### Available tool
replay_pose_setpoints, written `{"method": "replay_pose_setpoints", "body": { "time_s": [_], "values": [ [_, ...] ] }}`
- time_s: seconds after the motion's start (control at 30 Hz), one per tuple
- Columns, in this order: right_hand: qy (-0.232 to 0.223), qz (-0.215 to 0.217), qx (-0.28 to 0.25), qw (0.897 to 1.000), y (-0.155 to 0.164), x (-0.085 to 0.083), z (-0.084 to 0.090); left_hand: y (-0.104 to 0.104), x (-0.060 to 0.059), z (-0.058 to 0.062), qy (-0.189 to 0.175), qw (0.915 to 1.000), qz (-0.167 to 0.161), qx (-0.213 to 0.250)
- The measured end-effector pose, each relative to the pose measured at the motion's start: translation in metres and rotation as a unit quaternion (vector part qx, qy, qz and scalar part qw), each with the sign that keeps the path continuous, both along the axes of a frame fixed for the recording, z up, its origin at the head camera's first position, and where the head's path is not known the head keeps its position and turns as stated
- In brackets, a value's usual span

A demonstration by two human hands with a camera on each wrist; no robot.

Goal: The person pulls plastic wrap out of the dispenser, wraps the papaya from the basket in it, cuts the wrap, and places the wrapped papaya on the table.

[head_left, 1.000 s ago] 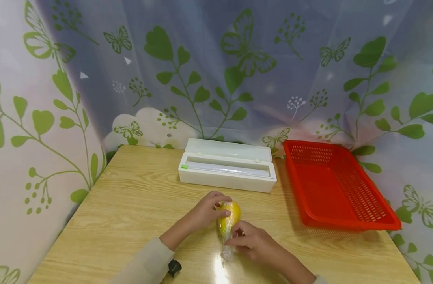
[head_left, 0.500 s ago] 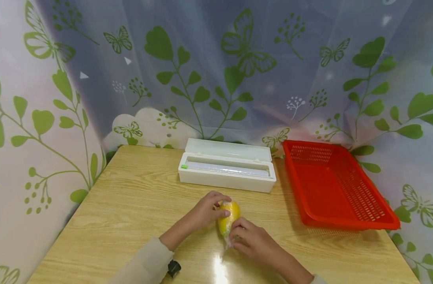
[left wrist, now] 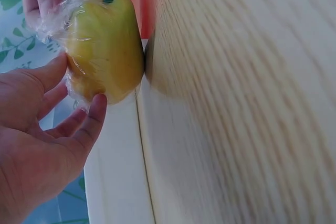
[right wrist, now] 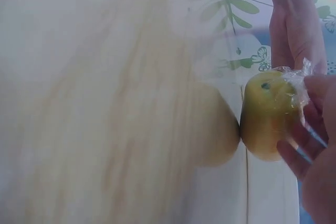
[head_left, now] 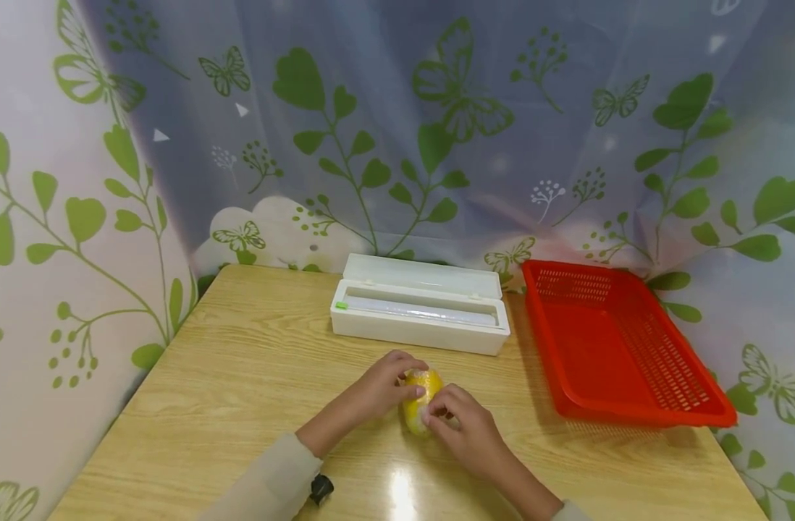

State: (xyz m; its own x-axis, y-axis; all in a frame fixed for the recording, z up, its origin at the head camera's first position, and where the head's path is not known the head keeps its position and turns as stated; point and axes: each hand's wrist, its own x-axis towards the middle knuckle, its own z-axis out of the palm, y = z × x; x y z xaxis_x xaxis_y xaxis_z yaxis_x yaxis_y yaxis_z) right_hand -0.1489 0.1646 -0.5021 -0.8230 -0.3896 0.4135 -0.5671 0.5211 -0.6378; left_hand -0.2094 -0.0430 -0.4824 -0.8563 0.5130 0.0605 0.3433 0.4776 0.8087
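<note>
A yellow mango (head_left: 415, 414), greenish at its stem end, sits on the table wrapped in clear cling film (left wrist: 56, 18). My left hand (head_left: 386, 383) grips its far left side, thumb on top and fingers round the far end. At the near right side, my right hand (head_left: 459, 423) pinches the gathered film against the fruit with thumb and forefinger. In the right wrist view the bunched film (right wrist: 302, 77) sticks up by the right fingertips. The left wrist view shows a dark green stem spot on the mango (left wrist: 107, 45).
Behind the hands stands a white box (head_left: 417, 336), lid raised, with a roll of film (head_left: 420, 310) inside. A red basket (head_left: 560, 391) is on the right. Beside the left sleeve is a small black object (head_left: 321, 490). A patterned curtain (head_left: 384, 130) backs the table (head_left: 254, 362).
The film tail that hung from the mango's near end has been folded up against the fruit. My right hand has moved slightly up with it; the left keeps its hold.
</note>
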Motion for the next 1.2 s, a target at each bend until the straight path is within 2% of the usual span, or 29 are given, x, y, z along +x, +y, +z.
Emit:
{"method": "replay_pose_setpoints", "body": {
  "time_s": [0.13, 0.23, 0.33, 0.53, 0.73, 0.93, 1.07, 1.2],
  "values": [
    [-0.047, -0.044, 0.0, 0.998, -0.004, -0.001, 0.0, 0.0, 0.0, -0.001, 0.004, 1.0, -0.004, 0.002],
    [-0.099, -0.077, -0.01, 0.992, -0.005, -0.002, 0.001, -0.001, 0.0, -0.003, 0.012, 0.9999, -0.007, 0.006],
    [-0.134, -0.1, -0.017, 0.986, -0.005, -0.004, 0.001, -0.003, 0.001, -0.005, 0.014, 0.9998, -0.009, 0.013],
    [-0.175, -0.089, -0.007, 0.981, -0.001, -0.005, 0.0, -0.008, 0.005, -0.006, -0.015, 0.9993, -0.03, 0.015],
    [-0.184, -0.087, 0.022, 0.979, 0.005, -0.007, 0.001, -0.007, 0.008, -0.008, -0.017, 0.9989, -0.044, -0.001],
    [-0.198, -0.029, 0.038, 0.979, 0.014, -0.012, 0.004, -0.004, 0.008, -0.01, -0.011, 0.9994, -0.031, 0.008],
    [-0.171, -0.024, 0.099, 0.98, 0.017, -0.015, 0.004, -0.003, 0.008, -0.01, -0.02, 0.9994, -0.028, 0.011],
    [-0.142, -0.031, 0.126, 0.981, 0.016, -0.017, 0.005, -0.004, 0.007, -0.008, -0.026, 0.9991, -0.031, 0.015]
  ]
}}
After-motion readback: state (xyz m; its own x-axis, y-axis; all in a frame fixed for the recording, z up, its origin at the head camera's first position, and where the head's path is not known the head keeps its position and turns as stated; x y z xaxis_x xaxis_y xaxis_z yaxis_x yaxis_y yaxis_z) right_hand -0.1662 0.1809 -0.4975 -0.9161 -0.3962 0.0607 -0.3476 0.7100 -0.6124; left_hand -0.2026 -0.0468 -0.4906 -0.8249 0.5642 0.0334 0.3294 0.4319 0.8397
